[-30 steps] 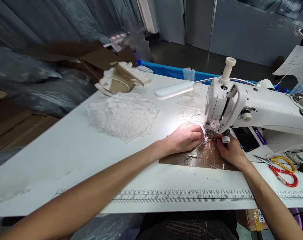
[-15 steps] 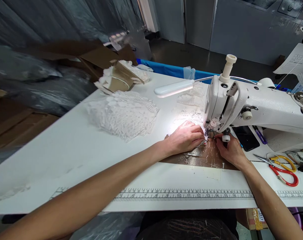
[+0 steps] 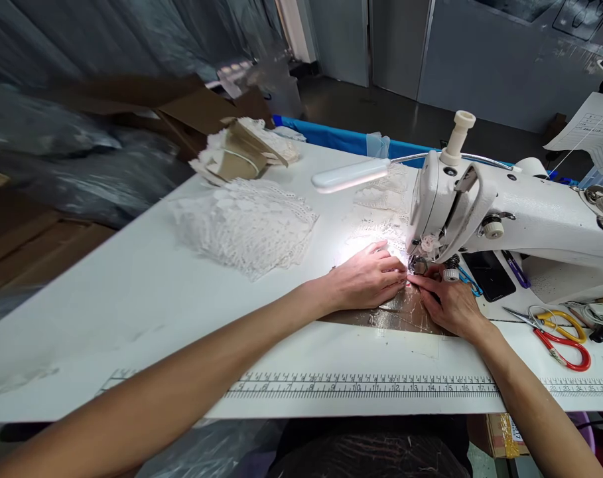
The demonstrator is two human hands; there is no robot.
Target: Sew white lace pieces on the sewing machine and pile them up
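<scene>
My left hand (image 3: 368, 277) lies beside the needle area of a white sewing machine (image 3: 510, 209), its fingers bent and pressed together on white lace (image 3: 381, 232). Much of that lace is hidden under the hand and washed out by the lamp. Just right of the presser foot (image 3: 414, 264), my right hand (image 3: 450, 302) has its index finger stretched leftward, the tip close to my left fingertips. The thumb is apart from that finger, and the other fingers are partly hidden by the machine. Beneath both hands is a shiny brown plate (image 3: 405, 315).
A pile of white lace pieces (image 3: 251, 226) lies left of the machine, with a cardboard-wrapped lace bundle (image 3: 241, 156) behind it. Blue snips (image 3: 470, 282), a black phone (image 3: 490, 275) and red-and-yellow-handled scissors (image 3: 562, 335) lie at right. A ruler strip (image 3: 355, 386) runs along the front edge.
My right hand has moved left towards the needle, its index finger now reaching near my left fingertips. The blue snips show more. My left hand has barely moved.
</scene>
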